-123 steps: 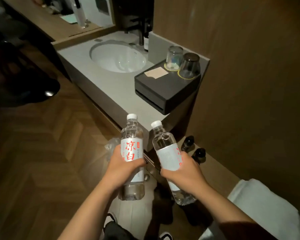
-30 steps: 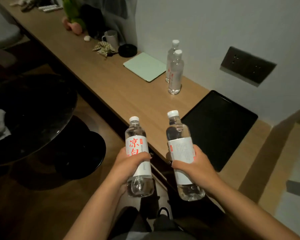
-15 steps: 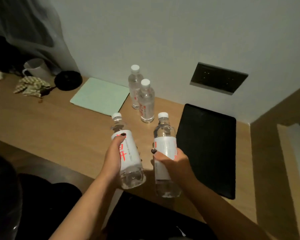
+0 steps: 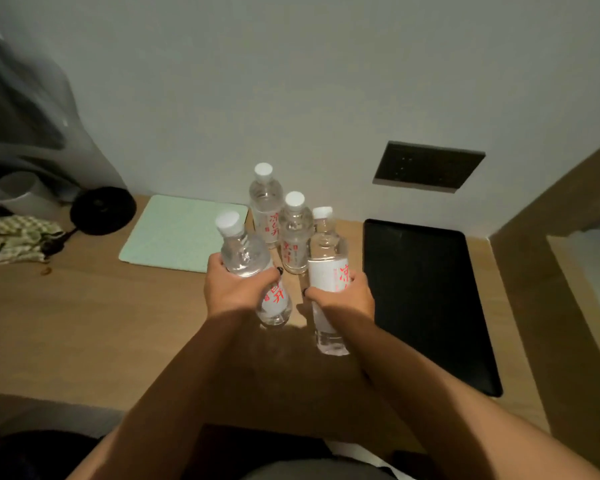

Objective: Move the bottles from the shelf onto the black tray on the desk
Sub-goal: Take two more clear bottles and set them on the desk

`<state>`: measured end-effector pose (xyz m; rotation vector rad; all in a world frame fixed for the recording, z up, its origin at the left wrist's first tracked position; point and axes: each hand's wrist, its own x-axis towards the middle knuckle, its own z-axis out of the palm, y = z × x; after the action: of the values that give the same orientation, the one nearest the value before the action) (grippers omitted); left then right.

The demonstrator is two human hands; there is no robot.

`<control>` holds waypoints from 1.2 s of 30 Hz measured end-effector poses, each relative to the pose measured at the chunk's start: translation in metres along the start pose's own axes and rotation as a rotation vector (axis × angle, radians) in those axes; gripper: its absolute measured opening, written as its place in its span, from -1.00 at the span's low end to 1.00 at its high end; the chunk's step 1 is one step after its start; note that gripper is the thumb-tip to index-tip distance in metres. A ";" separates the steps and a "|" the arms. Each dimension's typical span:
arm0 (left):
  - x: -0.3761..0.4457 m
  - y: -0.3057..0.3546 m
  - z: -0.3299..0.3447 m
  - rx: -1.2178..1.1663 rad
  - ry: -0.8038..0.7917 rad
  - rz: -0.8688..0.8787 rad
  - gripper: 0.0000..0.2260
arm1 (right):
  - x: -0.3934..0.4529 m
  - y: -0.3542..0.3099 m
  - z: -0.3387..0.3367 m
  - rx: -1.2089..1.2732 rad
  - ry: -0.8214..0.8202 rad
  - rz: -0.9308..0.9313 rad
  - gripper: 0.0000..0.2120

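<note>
Altogether four bottles show, all clear with white caps and red lettering on white labels. Two are held over the desk [image 4: 84,323]: the left hand [image 4: 238,292] has its fingers wrapped round the middle of the left bottle [image 4: 253,271], which tilts with its cap toward 11 o'clock, and the right hand [image 4: 340,299] has its fingers clamped round the label of the right bottle [image 4: 328,278], which is close to upright. Whether either base touches the wood I cannot tell. Two more bottles stand upright at 12 o'clock from the hands, the back bottle [image 4: 264,206] by the wall and the front bottle [image 4: 294,233] just before it. One tray [image 4: 426,299], black, lies flat at 3 o'clock from the right hand, near it, with none of the bottles on it. One pale green pad [image 4: 181,232] lies at 10 o'clock, and beyond it sit one black round object [image 4: 103,211], one white mug [image 4: 18,197] and one crumpled cloth [image 4: 14,239]. One dark socket plate [image 4: 428,166] is set in the wall above the tray.
</note>
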<state>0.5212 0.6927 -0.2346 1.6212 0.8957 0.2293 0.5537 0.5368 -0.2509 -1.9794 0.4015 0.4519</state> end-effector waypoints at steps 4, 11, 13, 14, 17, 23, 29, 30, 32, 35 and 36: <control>0.015 -0.007 0.004 0.089 -0.039 0.058 -0.42 | 0.005 -0.006 0.008 -0.052 0.049 -0.076 -0.46; 0.035 -0.031 0.008 0.113 -0.053 0.078 -0.40 | 0.009 -0.005 0.011 0.016 0.134 -0.163 -0.38; 0.040 -0.042 0.008 0.090 -0.055 0.099 -0.38 | 0.012 -0.003 0.010 0.050 0.122 -0.162 -0.32; 0.041 -0.046 0.007 0.082 -0.059 0.110 -0.38 | 0.014 -0.001 0.009 0.065 0.111 -0.163 -0.31; 0.041 -0.052 0.006 0.088 -0.096 0.163 -0.36 | 0.018 0.010 0.011 0.066 0.092 -0.169 -0.29; 0.047 -0.052 0.007 0.126 -0.198 0.213 -0.32 | 0.032 0.019 0.016 0.093 0.032 -0.165 -0.22; 0.060 -0.049 0.001 0.127 -0.326 0.213 -0.30 | 0.034 0.021 0.020 0.077 -0.003 -0.142 -0.20; 0.061 -0.046 0.000 0.130 -0.357 0.220 -0.31 | 0.035 0.020 0.018 0.059 -0.016 -0.148 -0.20; 0.062 -0.040 -0.004 0.134 -0.402 0.232 -0.33 | 0.035 0.017 0.014 0.004 -0.045 -0.154 -0.18; 0.059 -0.022 -0.014 0.093 -0.460 0.273 -0.35 | 0.031 0.015 0.007 -0.061 -0.055 -0.169 -0.18; 0.058 -0.013 -0.017 0.074 -0.476 0.309 -0.36 | 0.028 0.013 0.003 -0.077 -0.055 -0.178 -0.20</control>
<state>0.5448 0.7433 -0.2601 1.7768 0.2933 0.0172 0.5715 0.5322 -0.2757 -2.0510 0.1738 0.4129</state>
